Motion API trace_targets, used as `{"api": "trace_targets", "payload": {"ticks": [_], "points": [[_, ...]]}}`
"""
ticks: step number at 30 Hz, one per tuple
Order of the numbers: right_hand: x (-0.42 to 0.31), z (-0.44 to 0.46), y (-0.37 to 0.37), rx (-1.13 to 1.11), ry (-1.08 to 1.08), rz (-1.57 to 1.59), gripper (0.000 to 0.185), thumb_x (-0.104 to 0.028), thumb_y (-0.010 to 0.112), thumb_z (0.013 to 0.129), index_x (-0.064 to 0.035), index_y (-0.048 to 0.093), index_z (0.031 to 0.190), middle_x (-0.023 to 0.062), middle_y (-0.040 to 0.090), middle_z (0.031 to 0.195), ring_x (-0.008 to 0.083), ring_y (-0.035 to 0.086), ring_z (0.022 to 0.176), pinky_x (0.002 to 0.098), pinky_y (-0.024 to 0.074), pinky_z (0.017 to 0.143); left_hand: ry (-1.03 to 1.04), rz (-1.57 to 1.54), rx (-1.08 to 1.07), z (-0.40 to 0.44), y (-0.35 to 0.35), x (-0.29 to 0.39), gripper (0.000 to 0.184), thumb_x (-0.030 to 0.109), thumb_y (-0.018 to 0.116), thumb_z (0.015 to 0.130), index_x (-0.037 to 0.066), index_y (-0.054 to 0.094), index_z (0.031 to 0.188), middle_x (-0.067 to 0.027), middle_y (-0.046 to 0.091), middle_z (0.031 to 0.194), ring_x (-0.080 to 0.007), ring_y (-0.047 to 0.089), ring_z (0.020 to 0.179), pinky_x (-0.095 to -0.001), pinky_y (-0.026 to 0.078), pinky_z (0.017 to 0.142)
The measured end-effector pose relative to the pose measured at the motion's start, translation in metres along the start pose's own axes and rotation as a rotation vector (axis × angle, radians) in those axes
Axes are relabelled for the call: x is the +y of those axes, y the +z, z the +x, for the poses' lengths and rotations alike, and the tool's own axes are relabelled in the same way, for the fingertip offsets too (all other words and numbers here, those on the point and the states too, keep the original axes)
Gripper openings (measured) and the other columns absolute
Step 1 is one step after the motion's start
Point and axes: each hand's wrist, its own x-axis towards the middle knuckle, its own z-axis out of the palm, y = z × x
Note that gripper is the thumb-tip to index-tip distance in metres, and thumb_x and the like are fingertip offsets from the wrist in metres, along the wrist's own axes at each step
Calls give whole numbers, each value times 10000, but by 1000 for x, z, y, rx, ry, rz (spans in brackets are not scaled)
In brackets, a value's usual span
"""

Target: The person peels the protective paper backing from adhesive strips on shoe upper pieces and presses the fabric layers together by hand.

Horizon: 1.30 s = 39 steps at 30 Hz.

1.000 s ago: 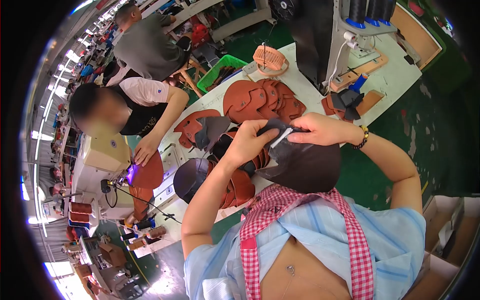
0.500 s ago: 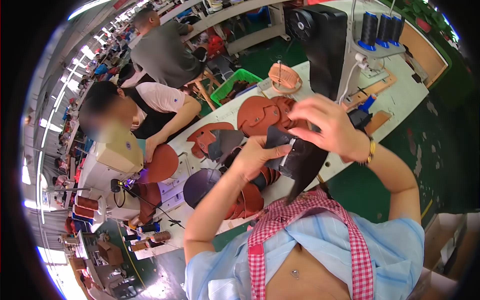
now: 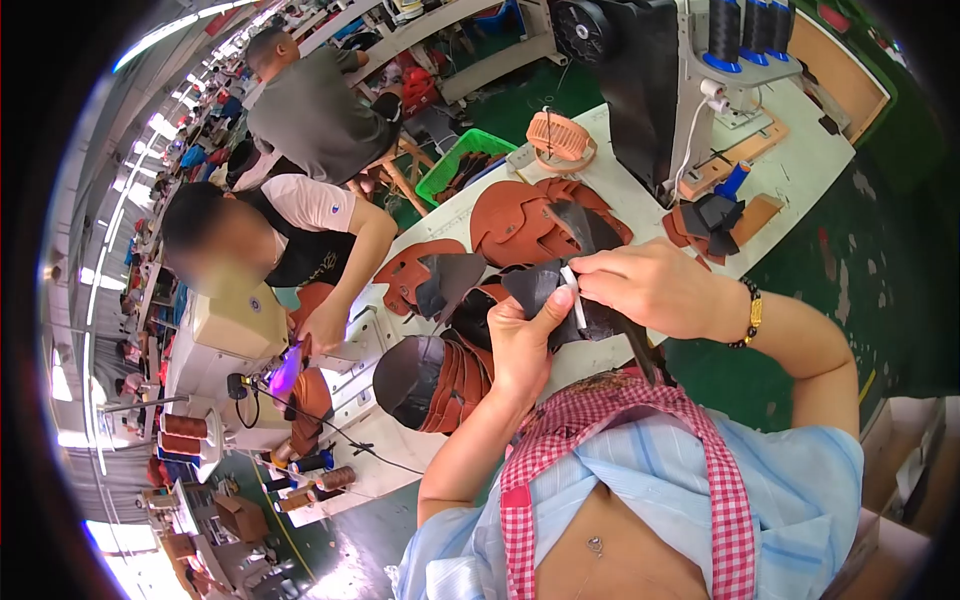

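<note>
Currently we hold dark, flexible, leather-like piece point(image 3: 604, 322) up in front of us, by near edge of white worktop point(image 3: 812, 150). Our left hand point(image 3: 524, 345) grips it, thumb pressed on narrow white strip point(image 3: 577, 308); our right hand point(image 3: 650, 290), fingertips together, pinches strip's upper end. Whether right fingertips also catch dark piece, we cannot tell. Beyond our hands, overlapping reddish-brown, leather-like pieces point(image 3: 512, 222) lie piled on worktop. Near left hand stands black-topped stack of curved brown pieces point(image 3: 432, 385). Round peach-coloured fan point(image 3: 560, 138) stands farther back.
</note>
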Motion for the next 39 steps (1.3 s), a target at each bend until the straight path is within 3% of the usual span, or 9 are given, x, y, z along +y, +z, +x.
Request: {"api": "trace_targets", "payload": {"ticks": [2,5,8,11,17,23,29,32,39], "points": [[0,4,-11,-152,-51,-48,151,-94,611,759,26,598,850,142,621,986,238,653,749,315,537,599,67,94,19,-5,6,0,129,79,693,831,-5,665,926,-30,671,850,-74,594,727,-225,501,658],[0,4,-8,-226,-131,-135,153,-105,603,709,18,594,800,70,562,758,205,619,680,314,505,544,100,139,3,-9,7,-6,112,68,684,837,-7,668,919,-26,668,834,-67,585,715,-220,496,657],[-5,4,0,-187,-129,-195,136,-118,608,726,10,596,769,63,558,744,202,614,661,308,499,529,100,163,15,-10,5,-7,118,65,682,838,-9,665,929,-26,666,837,-66,581,713,-219,493,655],[-1,6,12,74,-111,-69,122,-107,633,731,9,600,747,74,586,742,211,618,637,302,502,525,114,140,63,-8,7,-5,122,58,676,842,-8,659,943,-28,665,856,-65,577,727,-218,490,668],[0,-5,33,287,231,403,163,18,689,685,41,619,830,158,657,970,213,675,751,268,542,633,167,-37,125,-4,11,-16,144,61,675,847,0,649,975,-28,660,891,-67,577,755,-217,482,691],[-15,-3,38,467,529,916,141,-13,655,812,66,644,928,156,658,1011,158,663,837,255,549,694,227,-8,147,0,7,-22,117,76,666,856,13,621,944,-30,648,884,-85,600,749,-224,504,669],[-12,-3,43,498,528,835,156,-24,617,865,71,631,989,92,667,901,98,643,789,222,534,680,286,87,197,-2,19,-21,147,123,683,857,10,649,944,4,645,872,-34,547,742,-186,456,667],[-17,-2,43,482,619,1053,172,-66,589,899,57,627,1013,54,657,883,72,616,788,212,517,683,322,35,200,0,13,-30,153,73,655,864,3,611,993,-36,643,912,-88,601,758,-228,506,691],[8,-14,42,354,623,1316,229,-128,580,922,49,585,1067,47,625,1009,60,569,911,217,477,786,121,127,96,9,0,-3,175,50,657,851,-5,597,1005,-44,637,905,-111,606,763,-255,514,692]]}}
